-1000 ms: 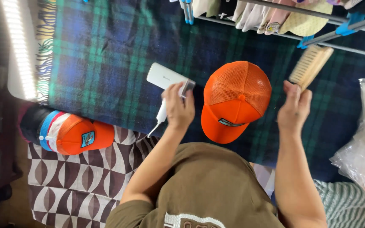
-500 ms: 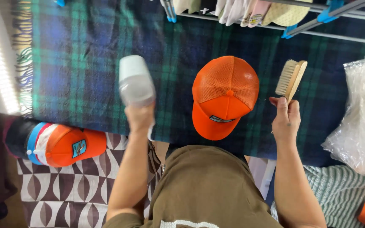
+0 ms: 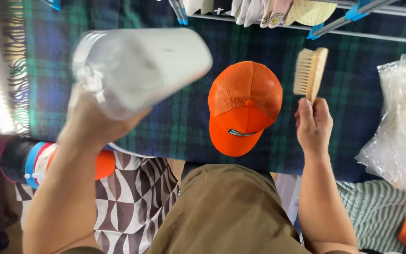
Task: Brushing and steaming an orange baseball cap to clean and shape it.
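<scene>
Above the orange cap (image 3: 244,107), left fingers (image 3: 88,101) apparently wrap a blurred white device (image 3: 139,68); right fingers (image 3: 306,110) pinch a brush (image 3: 310,71).

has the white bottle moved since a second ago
Yes. The white bottle, in the left hand, rose off the plaid blanket toward the camera, left of the orange cap.

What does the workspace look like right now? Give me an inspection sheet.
Surface: dark green-and-blue plaid blanket, fringed at its left edge.
Job's things: orange cap lying on the blanket; white bottle; wooden brush.
Clutter: clear plastic bag at right; orange-and-blue roll at lower left.
Grippers: left hand holds the bottle raised, blurred; right hand grips the brush handle.
Cables: nothing seen.
Surroundings: rack of caps, patterned cloth.
</scene>
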